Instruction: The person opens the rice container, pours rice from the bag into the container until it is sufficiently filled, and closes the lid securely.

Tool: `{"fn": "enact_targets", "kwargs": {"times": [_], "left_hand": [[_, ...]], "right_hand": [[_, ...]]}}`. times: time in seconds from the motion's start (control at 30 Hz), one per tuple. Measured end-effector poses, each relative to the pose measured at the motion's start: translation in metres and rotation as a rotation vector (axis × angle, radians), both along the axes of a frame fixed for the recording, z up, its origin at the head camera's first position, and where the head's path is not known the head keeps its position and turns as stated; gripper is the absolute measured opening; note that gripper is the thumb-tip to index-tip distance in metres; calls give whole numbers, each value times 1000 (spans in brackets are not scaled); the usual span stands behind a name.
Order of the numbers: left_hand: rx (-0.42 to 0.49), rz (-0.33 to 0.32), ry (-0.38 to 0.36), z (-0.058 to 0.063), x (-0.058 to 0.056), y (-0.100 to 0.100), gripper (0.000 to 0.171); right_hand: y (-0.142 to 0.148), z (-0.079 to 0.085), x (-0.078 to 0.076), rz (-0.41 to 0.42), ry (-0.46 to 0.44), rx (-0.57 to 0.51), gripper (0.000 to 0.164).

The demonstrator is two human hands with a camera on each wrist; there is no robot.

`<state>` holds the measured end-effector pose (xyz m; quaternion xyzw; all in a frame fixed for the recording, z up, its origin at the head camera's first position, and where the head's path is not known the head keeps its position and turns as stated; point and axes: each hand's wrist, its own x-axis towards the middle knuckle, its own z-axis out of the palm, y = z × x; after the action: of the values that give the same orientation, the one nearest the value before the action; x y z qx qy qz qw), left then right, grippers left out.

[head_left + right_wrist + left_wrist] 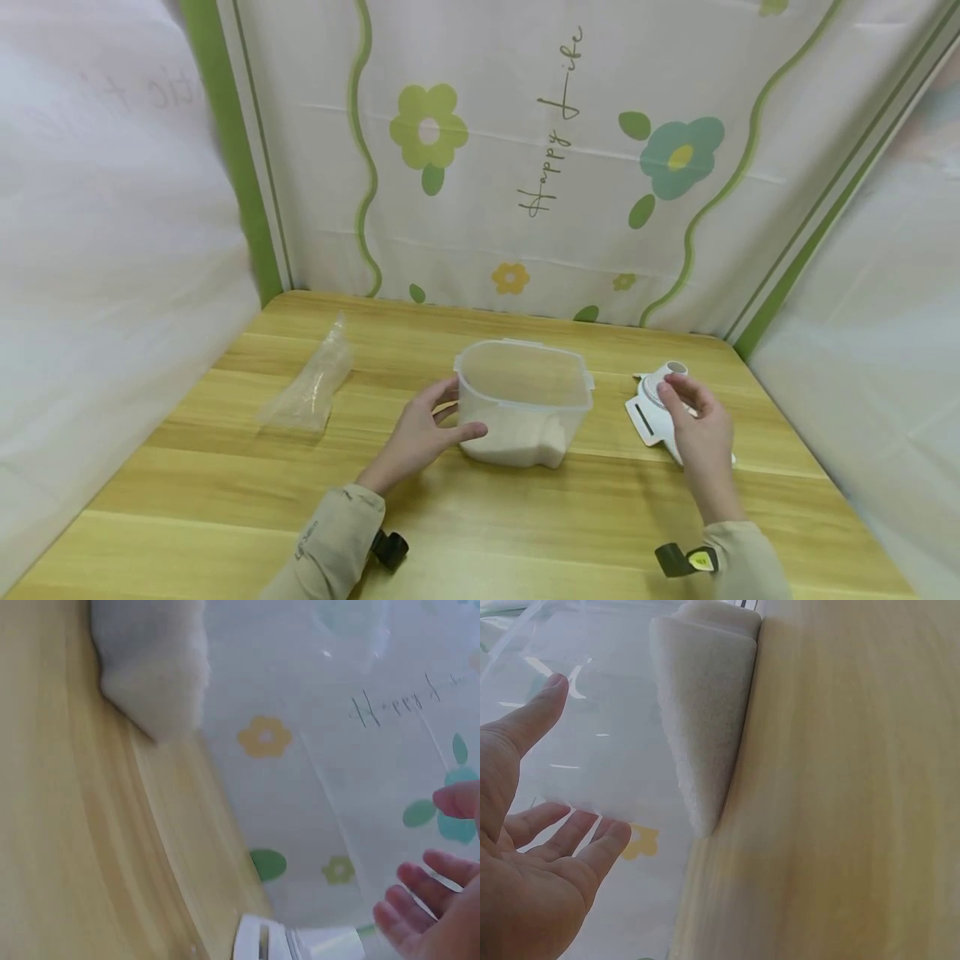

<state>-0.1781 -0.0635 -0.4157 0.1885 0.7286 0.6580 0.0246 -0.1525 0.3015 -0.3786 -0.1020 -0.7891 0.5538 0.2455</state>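
Note:
A clear plastic tub [525, 372] stands upright mid-table, holding a white grainy substance [705, 697] heaped in its bottom. My left hand [423, 429] is at the tub's left side, thumb at the front and the other fingers at the far side; in the left wrist view these fingers [604, 847] spread apart beside the clear wall. To the right, a white plastic lid [652, 419] with a round spout lies on the wood. My right hand [701, 425] hovers over that lid, fingers spread and slightly bent with nothing between them, as the right wrist view shows.
A crumpled clear plastic bag [311, 392] lies at the left of the wooden table [480, 533]. A flowered cloth [480, 200] hangs along the back edge, and pale cloth walls [112, 250] rise on both sides.

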Motion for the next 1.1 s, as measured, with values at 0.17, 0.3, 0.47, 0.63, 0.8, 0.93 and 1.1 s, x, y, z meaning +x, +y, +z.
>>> {"fn": "enact_targets", "kwargs": {"times": [0.17,0.3,0.47,0.63,0.8,0.93,1.1], "left_hand": [[-1,-2,-24,15,10,1,78],[10,-7,-23,24,15,0,76],[8,-7,-27,26,16,0,76],[8,-8,-33,26,16,-1,76],[3,-8,-30,27,17,-1,75],[-4,-12,-25,29,18,-1,73],[-4,-15,-27,29,18,-1,73]], "right_hand": [[25,-5,-6,-129,97,3,41],[45,-11,-8,-194,90,3,44],[61,-17,-10,-240,22,-64,53],[68,-18,-7,-243,34,-263,51],[70,-18,-2,-243,14,-332,46],[70,-19,-1,-246,-25,-337,47],[73,-27,-3,-236,-69,-316,47]]}}
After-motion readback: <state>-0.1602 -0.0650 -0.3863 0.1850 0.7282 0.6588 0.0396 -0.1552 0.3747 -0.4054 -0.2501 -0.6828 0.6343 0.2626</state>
